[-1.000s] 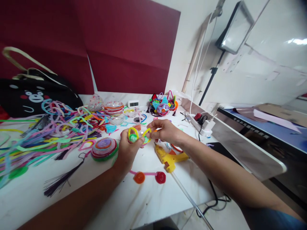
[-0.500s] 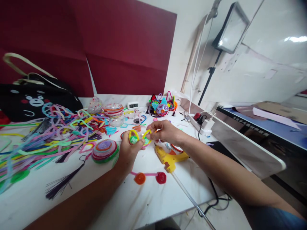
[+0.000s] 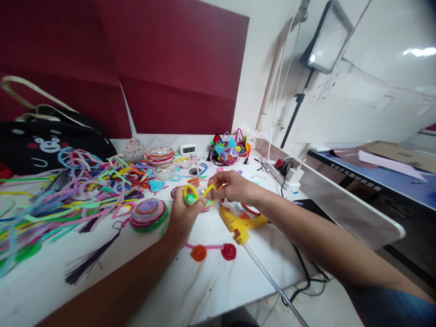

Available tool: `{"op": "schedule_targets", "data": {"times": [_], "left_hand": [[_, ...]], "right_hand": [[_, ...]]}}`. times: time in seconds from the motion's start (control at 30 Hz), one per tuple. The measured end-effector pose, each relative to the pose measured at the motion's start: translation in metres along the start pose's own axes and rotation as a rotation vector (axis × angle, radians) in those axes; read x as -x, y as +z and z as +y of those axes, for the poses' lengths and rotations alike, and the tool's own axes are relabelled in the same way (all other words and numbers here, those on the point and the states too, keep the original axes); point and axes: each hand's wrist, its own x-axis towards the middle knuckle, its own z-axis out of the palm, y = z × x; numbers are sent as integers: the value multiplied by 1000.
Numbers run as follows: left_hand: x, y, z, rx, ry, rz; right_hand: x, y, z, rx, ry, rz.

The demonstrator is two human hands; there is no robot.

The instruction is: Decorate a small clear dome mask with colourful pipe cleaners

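My left hand is closed on a small pipe-cleaner craft piece, which has yellow loops standing up and green coiled parts. My right hand pinches at the piece's right-hand yellow loop, its fingertips touching it; some of the piece is hidden by my fingers. Below my right hand a yellow hot glue gun lies on its side, a clear glue stick running out of its back. A pink pipe cleaner with an orange coil and a red coil at its ends lies in front of my hands. Left of them sits a striped pipe-cleaner dome.
Loose pipe cleaners cover the table's left side, with a purple tassel in front. Behind are clear plastic domes, a small digital clock and finished colourful crafts. A power strip with cables stands at the right.
Both hands stay almost in the same place on the craft piece. The whole view has shifted very slightly; nothing is let go.
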Motion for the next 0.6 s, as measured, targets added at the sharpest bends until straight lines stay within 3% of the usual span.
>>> {"op": "schedule_targets", "data": {"times": [0.27,0.6], "left_hand": [[1,-2,0,103,-83,-95],[3,0,5,150,-158,-130]], "right_hand": [[-2,-1,-2,92,4,13],[-8,-2,2,194,10,16]]}}
